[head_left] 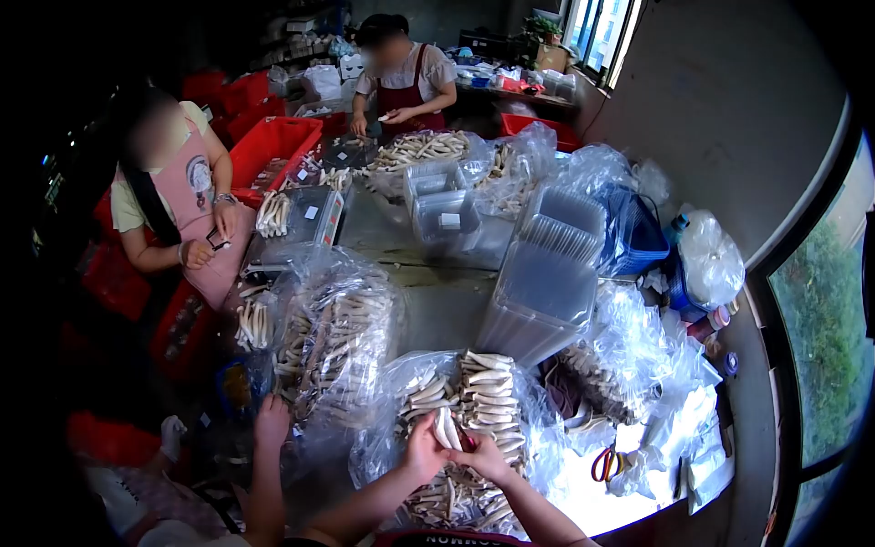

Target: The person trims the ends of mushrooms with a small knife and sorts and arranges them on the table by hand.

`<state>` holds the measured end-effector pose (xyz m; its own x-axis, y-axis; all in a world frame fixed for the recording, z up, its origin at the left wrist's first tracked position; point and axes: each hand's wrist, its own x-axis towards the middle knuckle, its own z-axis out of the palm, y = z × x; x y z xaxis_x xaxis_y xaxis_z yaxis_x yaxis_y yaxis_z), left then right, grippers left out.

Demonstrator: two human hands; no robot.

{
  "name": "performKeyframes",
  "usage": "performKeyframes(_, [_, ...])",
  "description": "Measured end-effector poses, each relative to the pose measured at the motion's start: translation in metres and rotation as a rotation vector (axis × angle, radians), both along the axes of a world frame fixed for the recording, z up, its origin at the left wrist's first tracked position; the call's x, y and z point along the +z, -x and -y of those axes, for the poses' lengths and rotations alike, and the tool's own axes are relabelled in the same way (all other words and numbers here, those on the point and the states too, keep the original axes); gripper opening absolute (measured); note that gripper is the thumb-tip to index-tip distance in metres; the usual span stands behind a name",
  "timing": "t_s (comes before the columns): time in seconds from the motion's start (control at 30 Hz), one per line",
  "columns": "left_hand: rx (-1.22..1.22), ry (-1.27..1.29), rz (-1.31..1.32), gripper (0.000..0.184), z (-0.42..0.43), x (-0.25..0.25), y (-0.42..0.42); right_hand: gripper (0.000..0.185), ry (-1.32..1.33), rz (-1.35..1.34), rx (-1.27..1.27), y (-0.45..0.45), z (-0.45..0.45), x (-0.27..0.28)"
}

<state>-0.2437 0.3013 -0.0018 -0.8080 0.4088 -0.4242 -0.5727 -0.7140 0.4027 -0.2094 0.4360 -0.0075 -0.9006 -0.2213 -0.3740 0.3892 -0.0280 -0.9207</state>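
Above an open plastic bag of long pale mushrooms point(492, 387), my left hand point(425, 451) is closed around a few white mushrooms point(446, 428). My right hand point(483, 456) is beside it, fingers bent round something dark and red that is mostly hidden, close to the mushrooms' lower end. Both hands are near the front edge of the table. To the left lies another clear bag packed with mushrooms point(342, 333).
Stacked clear plastic trays point(542, 296) rise beyond the bag. Scissors point(602, 465) lie to the right. A co-worker's bare forearm point(266, 474) is close on the left; two other people work at the far side. A red crate point(278, 141) stands back left.
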Motion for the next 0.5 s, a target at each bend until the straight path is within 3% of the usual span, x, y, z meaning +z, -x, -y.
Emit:
performKeyframes(0.07, [0.019, 0.389, 0.016, 0.054, 0.003, -0.033, 0.046, 0.025, -0.007, 0.054, -0.077, -0.011, -0.015, -0.018])
performKeyframes(0.1, [0.017, 0.199, -0.02, 0.057, 0.012, -0.046, 0.08, 0.022, -0.008, 0.104, -0.153, -0.014, -0.022, -0.025])
performKeyframes(0.13, [0.166, 0.575, -0.233, 0.054, 0.009, -0.04, 0.124, 0.021, 0.043, 0.101, -0.19, -0.015, -0.027, -0.009])
performKeyframes(0.17, [0.011, 0.778, -0.38, 0.056, 0.006, -0.019, 0.161, 0.021, 0.05, 0.115, -0.184, -0.02, -0.035, -0.016])
performKeyframes(0.2, [-0.067, 0.913, -0.582, 0.056, 0.009, -0.05, 0.205, 0.021, 0.063, 0.137, -0.203, -0.027, -0.041, -0.028])
performKeyframes(0.23, [-0.101, 1.171, -0.827, 0.055, -0.003, -0.048, 0.242, 0.022, 0.075, 0.156, -0.224, -0.029, -0.046, -0.036])
performKeyframes(0.3, [-0.154, 1.705, -1.2, 0.052, -0.033, -0.039, 0.294, 0.021, -0.047, 0.157, -0.243, -0.035, -0.051, -0.041])
performKeyframes(0.37, [-0.169, 1.988, -1.414, 0.049, -0.054, -0.022, 0.33, 0.022, -0.217, 0.111, -0.198, -0.041, -0.061, -0.048])
performKeyframes(0.43, [-0.232, 2.186, -1.434, 0.05, -0.07, -0.027, 0.367, 0.036, -0.116, 0.068, -0.238, -0.044, -0.061, -0.052])
performKeyframes(0.5, [-0.258, 2.314, -1.321, 0.048, -0.078, -0.043, 0.394, 0.035, -0.192, 0.105, -0.207, -0.047, -0.068, -0.034])
